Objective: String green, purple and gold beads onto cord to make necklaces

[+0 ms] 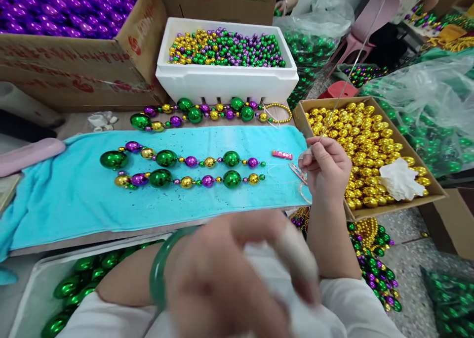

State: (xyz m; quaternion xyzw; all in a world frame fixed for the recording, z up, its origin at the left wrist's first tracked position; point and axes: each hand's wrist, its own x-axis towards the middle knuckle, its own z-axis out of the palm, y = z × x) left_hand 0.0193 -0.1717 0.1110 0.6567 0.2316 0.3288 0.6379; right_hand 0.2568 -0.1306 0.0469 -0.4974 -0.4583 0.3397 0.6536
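Observation:
My right hand (328, 167) is closed in a pinch on a long, thin, straight needle (344, 86) that slants up to the right. White tape wraps one of its fingertips. Close to the camera, my left hand (237, 274) is smeared by motion, its fingers bent and a green bangle (163, 269) at the wrist. On the turquoise towel (74, 194), a bead strand (166, 158) of green, purple and gold beads lies doubled into two rows. Thin white thread (276, 167) runs from its ends toward my right hand. A small pink stick-like item (282, 154) and a slim pink tool (298, 173) lie beside it.
Behind the towel lie another bead strand (194, 114) and a white foam box (227, 76) of small beads. A carton (140, 46) of purple beads stands back left, a carton (437, 194) of gold beads right. Green beads fill a bin (33, 288) below. Another person's hand (283, 7) shows behind.

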